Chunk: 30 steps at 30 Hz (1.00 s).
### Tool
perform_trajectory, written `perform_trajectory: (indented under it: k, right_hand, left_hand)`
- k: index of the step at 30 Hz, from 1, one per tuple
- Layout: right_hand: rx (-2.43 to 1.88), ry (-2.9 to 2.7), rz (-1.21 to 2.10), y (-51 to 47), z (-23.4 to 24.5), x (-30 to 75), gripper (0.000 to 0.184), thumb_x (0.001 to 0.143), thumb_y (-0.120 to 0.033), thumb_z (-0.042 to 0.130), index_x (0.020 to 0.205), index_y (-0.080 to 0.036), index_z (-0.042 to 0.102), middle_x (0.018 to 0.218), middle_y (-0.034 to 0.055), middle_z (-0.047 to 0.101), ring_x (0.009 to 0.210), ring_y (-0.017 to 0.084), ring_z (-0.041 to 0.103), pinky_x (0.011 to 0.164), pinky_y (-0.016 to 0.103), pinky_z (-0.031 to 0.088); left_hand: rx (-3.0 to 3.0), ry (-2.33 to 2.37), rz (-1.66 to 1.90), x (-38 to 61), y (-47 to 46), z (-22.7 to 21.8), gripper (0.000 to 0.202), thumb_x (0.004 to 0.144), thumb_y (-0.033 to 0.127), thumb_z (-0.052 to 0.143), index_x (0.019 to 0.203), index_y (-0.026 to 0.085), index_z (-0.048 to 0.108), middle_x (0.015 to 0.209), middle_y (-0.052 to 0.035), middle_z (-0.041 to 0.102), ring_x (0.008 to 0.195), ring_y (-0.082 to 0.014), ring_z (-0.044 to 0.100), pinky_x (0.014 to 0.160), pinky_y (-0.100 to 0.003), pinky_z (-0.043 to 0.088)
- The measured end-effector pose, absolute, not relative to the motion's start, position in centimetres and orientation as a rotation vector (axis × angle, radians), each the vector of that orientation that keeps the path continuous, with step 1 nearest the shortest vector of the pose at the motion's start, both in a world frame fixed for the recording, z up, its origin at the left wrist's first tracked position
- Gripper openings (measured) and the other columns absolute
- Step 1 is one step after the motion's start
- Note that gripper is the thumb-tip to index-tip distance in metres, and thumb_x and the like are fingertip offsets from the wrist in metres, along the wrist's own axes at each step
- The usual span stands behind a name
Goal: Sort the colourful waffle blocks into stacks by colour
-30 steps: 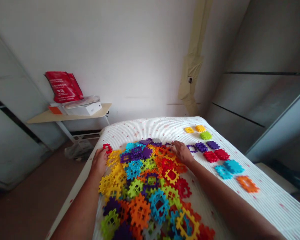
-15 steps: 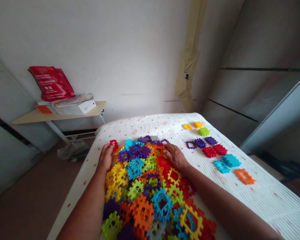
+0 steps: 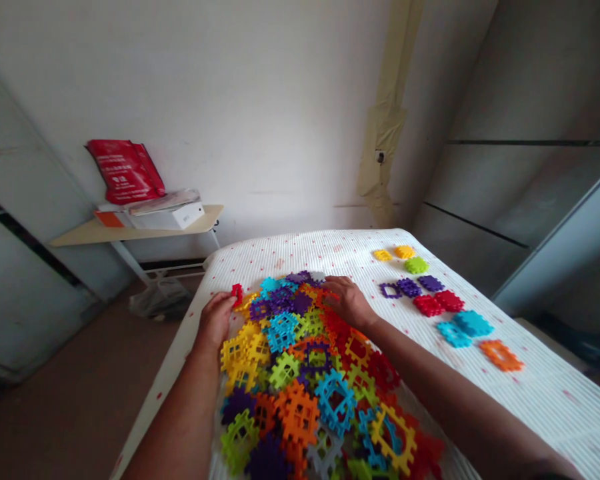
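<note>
My left hand (image 3: pixel 217 321) sits at the near left edge of a large heap of interlocking plastic waffle blocks (image 3: pixel 300 380), its fingertips shut on a small red block (image 3: pixel 237 295) tilted up on its edge. My right hand (image 3: pixel 347 301) rests open on the far side of the heap, fingers spread over orange and red blocks. To the right of the heap lie sorted blocks: yellow (image 3: pixel 393 253), green (image 3: pixel 417 265), purple (image 3: pixel 407 287), red (image 3: pixel 437 303), blue (image 3: pixel 467 327) and orange (image 3: pixel 501 355).
The blocks lie on a bed with a ribbed white cover (image 3: pixel 300 257) flecked with red. Beyond it, a wall shelf (image 3: pixel 130 231) holds a red bag (image 3: pixel 125 172) and a white box (image 3: pixel 170 217). A brown floor (image 3: pixel 70 387) lies left of the bed.
My left hand has moved right along the heap's edge, and the red block now stands tilted at its fingertips. My right hand has shifted slightly left. The view has turned a little.
</note>
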State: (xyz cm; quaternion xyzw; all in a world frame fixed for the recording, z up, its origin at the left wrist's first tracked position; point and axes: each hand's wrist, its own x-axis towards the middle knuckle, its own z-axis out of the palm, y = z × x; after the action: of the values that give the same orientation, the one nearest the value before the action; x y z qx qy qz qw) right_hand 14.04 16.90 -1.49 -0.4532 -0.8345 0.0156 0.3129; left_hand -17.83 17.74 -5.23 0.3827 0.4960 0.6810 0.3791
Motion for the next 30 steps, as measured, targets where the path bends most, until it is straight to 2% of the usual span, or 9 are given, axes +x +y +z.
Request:
perform_trajectory:
  k: [4, 6, 8, 12, 16, 21, 24, 27, 30]
  right_hand:
    - [-1.171, -2.265, 0.088, 19.5, -0.1, 11.6, 0.032, 0.077, -0.008, 0.052, 0.104, -0.019, 0.064, 0.104, 0.0059, 0.067, 0.098, 0.019, 0.058, 0.090, 0.034, 0.045]
    - [-1.210, -2.333, 0.124, 21.1, 0.4, 10.5, 0.035, 0.076, -0.006, 0.051, 0.106, -0.020, 0.064, 0.106, 0.0048, 0.066, 0.099, 0.019, 0.059, 0.091, 0.033, 0.044]
    - [-1.262, -2.404, 0.152, 22.7, 0.6, 9.5, 0.042, 0.074, -0.003, 0.051, 0.111, -0.020, 0.062, 0.112, 0.0048, 0.065, 0.103, 0.019, 0.058, 0.093, 0.031, 0.044]
    - [-1.239, -2.531, 0.200, 25.3, 0.4, 8.0, 0.055, 0.069, 0.002, 0.052, 0.117, -0.021, 0.059, 0.122, 0.0040, 0.060, 0.110, 0.019, 0.055, 0.094, 0.030, 0.044]
    - [-1.184, -2.662, 0.257, 26.9, 0.3, 7.1, 0.052, 0.071, -0.003, 0.056, 0.118, -0.025, 0.058, 0.126, 0.0008, 0.057, 0.112, 0.017, 0.055, 0.096, 0.030, 0.042]
    - [-1.259, -2.769, 0.320, 27.8, 0.9, 6.6, 0.049, 0.068, -0.015, 0.066, 0.114, -0.029, 0.061, 0.112, -0.0001, 0.066, 0.097, 0.020, 0.062, 0.084, 0.029, 0.048]
    - [-1.307, -2.820, 0.347, 28.1, 1.5, 6.4, 0.061, 0.058, -0.018, 0.075, 0.117, -0.029, 0.060, 0.109, 0.0015, 0.066, 0.097, 0.023, 0.062, 0.081, 0.030, 0.049]
    - [-1.310, -2.862, 0.398, 28.4, 2.1, 6.0, 0.075, 0.053, -0.014, 0.078, 0.123, -0.029, 0.055, 0.120, 0.0031, 0.061, 0.103, 0.024, 0.058, 0.081, 0.029, 0.049]
    - [-1.288, -2.901, 0.493, 28.6, 2.6, 5.6, 0.077, 0.053, -0.007, 0.075, 0.125, -0.026, 0.054, 0.122, 0.0047, 0.060, 0.099, 0.021, 0.060, 0.077, 0.025, 0.049]
  left_hand:
    - [0.989, 1.207, 1.658, -17.9, 17.4, -5.4, 0.038, 0.046, 0.026, 0.078, 0.080, 0.018, 0.064, 0.078, -0.0020, 0.069, 0.075, -0.0200, 0.065, 0.076, -0.037, 0.051]
    - [1.005, 1.165, 1.618, -17.9, 17.2, -5.3, 0.050, 0.047, 0.027, 0.080, 0.094, 0.020, 0.063, 0.089, -0.0047, 0.071, 0.083, -0.0221, 0.066, 0.081, -0.040, 0.050]
    - [1.022, 1.130, 1.606, -17.9, 17.1, -5.2, 0.054, 0.050, 0.031, 0.080, 0.100, 0.020, 0.061, 0.093, -0.0062, 0.071, 0.088, -0.0233, 0.065, 0.085, -0.042, 0.048]
    - [1.037, 1.134, 1.627, -18.0, 17.2, -5.4, 0.047, 0.054, 0.038, 0.078, 0.093, 0.017, 0.064, 0.093, -0.0077, 0.071, 0.095, -0.0241, 0.063, 0.091, -0.043, 0.045]
    - [1.041, 1.174, 1.617, -18.1, 17.4, -5.5, 0.044, 0.051, 0.038, 0.079, 0.087, 0.016, 0.066, 0.091, -0.0083, 0.071, 0.094, -0.0244, 0.063, 0.091, -0.041, 0.045]
    - [1.041, 1.213, 1.599, -18.1, 17.3, -5.3, 0.044, 0.048, 0.040, 0.079, 0.084, 0.017, 0.068, 0.090, -0.0082, 0.071, 0.094, -0.0257, 0.063, 0.088, -0.040, 0.046]
    - [1.058, 1.228, 1.577, -18.2, 17.4, -5.4, 0.042, 0.049, 0.040, 0.078, 0.082, 0.017, 0.069, 0.091, -0.0079, 0.071, 0.095, -0.0260, 0.062, 0.088, -0.039, 0.046]
    - [1.078, 1.237, 1.558, -18.4, 17.6, -5.8, 0.040, 0.052, 0.040, 0.077, 0.084, 0.018, 0.070, 0.092, -0.0068, 0.071, 0.095, -0.0256, 0.062, 0.089, -0.039, 0.046]
    - [1.073, 1.237, 1.540, -18.6, 17.6, -6.0, 0.038, 0.053, 0.039, 0.077, 0.085, 0.019, 0.070, 0.092, -0.0050, 0.071, 0.092, -0.0235, 0.062, 0.088, -0.036, 0.047]
